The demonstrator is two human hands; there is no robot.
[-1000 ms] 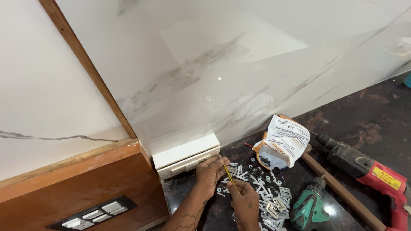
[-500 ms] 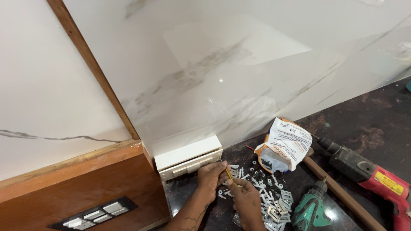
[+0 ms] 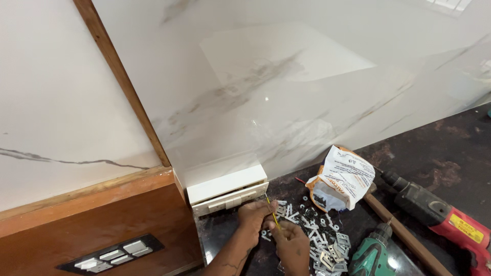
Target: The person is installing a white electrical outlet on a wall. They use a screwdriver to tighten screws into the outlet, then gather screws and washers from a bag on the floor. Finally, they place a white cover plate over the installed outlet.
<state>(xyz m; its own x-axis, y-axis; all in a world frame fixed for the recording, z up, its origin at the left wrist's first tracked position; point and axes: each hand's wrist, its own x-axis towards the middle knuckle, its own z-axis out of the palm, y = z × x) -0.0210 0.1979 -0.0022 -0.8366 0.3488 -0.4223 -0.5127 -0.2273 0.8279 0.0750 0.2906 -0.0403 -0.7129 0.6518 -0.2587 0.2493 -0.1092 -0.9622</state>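
Hands pinch one thin yellow wire (image 3: 272,213): left hand (image 3: 254,216) and right hand (image 3: 289,240) both closed on it. Loose fittings (image 3: 322,245) underneath; a slip likely scatters them.

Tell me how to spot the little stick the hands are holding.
Find the white switch box at the foot of the marble wall. Just right of it, both hands pinch a thin yellow stick, the only yellow thing above the grey metal bits.
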